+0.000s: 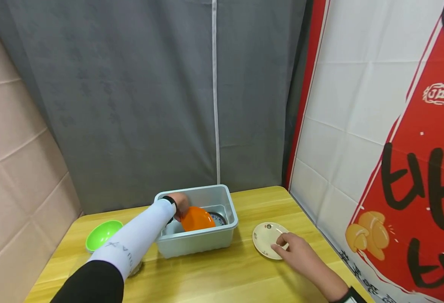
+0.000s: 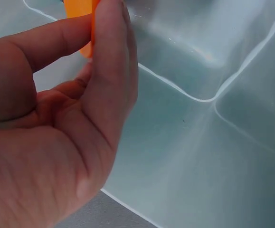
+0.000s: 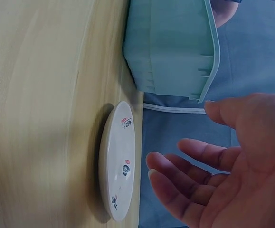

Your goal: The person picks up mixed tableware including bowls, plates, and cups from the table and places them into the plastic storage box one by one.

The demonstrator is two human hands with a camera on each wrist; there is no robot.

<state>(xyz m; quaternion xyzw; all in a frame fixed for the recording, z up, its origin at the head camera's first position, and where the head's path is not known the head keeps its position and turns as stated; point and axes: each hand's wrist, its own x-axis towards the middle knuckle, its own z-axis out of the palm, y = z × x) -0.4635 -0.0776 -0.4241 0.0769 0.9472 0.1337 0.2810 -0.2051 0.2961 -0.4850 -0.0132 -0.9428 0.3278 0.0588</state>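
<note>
- One orange dish [image 1: 197, 219] is pinched in the left hand [image 1: 182, 204], inside a pale bin [image 1: 195, 245].
- One dark patterned item [image 1: 220, 219] lies in the bin, right of that hand.
- The right hand [image 1: 297, 251] is relaxed, fingers parted, just beside a cream plate [image 1: 264, 240] on the worktop [image 1: 188, 277].
- A green bowl [image 1: 102, 234] sits left of the left sleeve [image 1: 136, 235].

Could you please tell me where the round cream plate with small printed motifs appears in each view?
Head: round cream plate, lower half, right of centre.
Left wrist: not in it.
Right wrist: lower half, left of centre.
Shared landmark: pale grey-green rectangular plastic bin.
</note>
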